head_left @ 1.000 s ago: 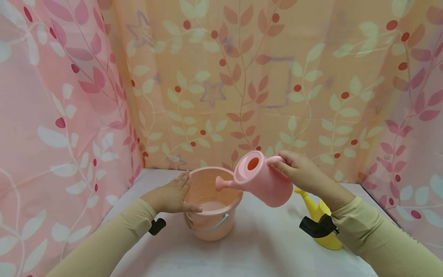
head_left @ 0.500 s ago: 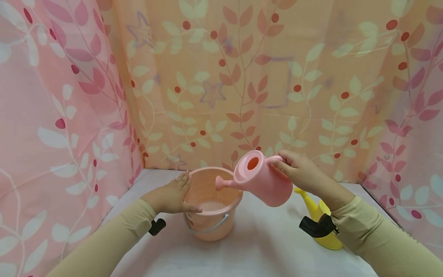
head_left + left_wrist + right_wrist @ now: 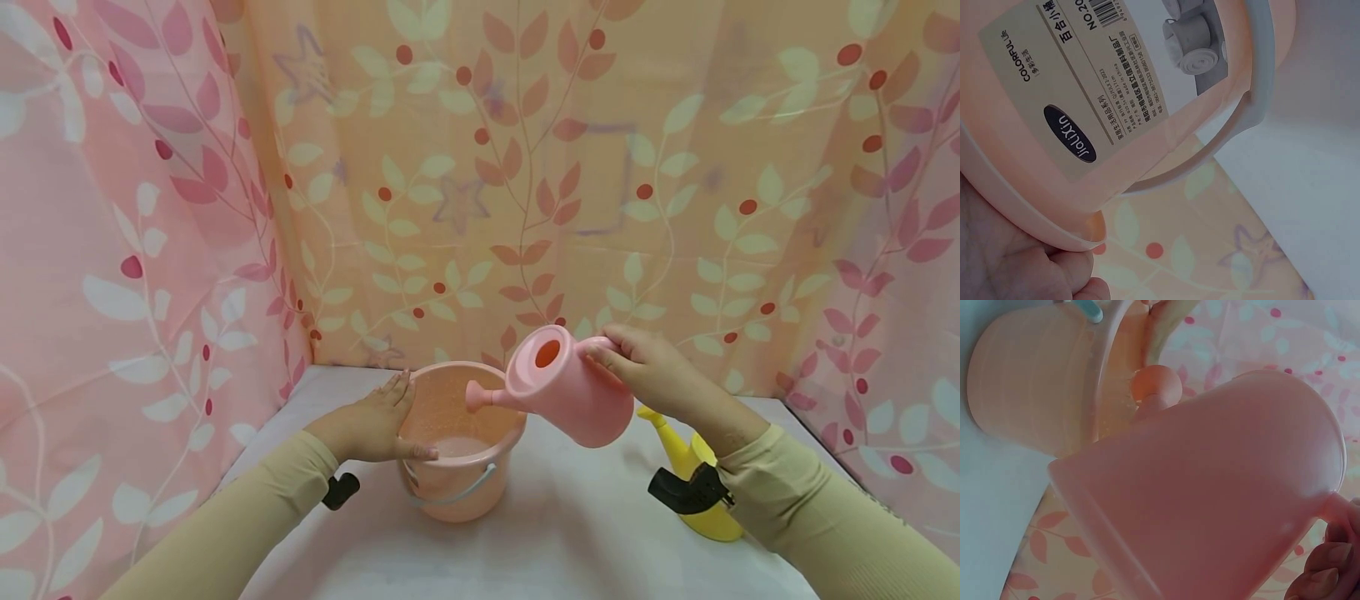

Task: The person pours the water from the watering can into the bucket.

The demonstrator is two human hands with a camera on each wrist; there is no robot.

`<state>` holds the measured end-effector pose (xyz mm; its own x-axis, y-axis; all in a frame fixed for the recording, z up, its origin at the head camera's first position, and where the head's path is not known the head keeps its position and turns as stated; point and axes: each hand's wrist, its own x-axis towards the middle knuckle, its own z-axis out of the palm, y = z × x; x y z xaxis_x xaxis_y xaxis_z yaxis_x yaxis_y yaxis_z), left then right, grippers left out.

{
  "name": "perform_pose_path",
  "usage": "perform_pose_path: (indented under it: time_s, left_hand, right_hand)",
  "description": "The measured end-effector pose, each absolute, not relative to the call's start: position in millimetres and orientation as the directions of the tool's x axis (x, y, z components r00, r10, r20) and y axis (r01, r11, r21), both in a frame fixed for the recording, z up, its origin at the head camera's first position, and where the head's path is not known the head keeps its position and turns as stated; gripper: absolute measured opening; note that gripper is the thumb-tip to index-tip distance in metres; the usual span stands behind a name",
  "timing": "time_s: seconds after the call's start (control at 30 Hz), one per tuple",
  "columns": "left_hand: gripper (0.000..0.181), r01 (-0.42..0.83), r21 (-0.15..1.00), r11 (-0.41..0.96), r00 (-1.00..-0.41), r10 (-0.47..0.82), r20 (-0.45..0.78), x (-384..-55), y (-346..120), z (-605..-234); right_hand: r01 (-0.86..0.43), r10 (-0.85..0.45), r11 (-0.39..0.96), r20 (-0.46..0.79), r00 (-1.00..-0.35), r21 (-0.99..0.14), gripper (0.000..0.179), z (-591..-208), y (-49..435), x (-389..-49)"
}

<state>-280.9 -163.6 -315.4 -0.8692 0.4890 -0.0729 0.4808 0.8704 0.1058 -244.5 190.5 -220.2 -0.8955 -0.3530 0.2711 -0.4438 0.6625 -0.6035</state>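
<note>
White worktop [image 3: 570,550] within leafy cloth walls [image 3: 528,175]; yellow can [image 3: 710,525] part-hidden behind black mount [image 3: 678,493]. Bucket [image 3: 450,479] under straight fingers of left hand [image 3: 371,422]; pink can [image 3: 581,404], tilted, spout [image 3: 498,398] at bucket's mouth, handle gripped by right hand [image 3: 648,367].

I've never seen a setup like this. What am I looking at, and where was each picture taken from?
There is no robot here, just a person's two bare hands. The wide pictures come from a camera on the head, looking forward and down. The other two come from cameras on the wrists: the left shows the bucket close up, the right the pink can. The bucket stands on a white surface. The left hand rests on its rim; the right hand holds the pink can tilted, its spout over the bucket. A yellow can stands partly hidden by the right wrist.
</note>
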Motion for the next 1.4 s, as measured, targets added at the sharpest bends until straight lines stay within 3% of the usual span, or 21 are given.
perform_pose_path:
  time_s: [1.4]
  left_hand:
    - [0.118, 0.466, 0.099, 0.879, -0.876, 0.474, -0.09, -279.0, -161.6, -313.2]
  right_hand:
    - [-0.46, -0.361, 0.663, 0.286, -0.888, -0.591, 0.035, -220.4, 191.1, -245.7]
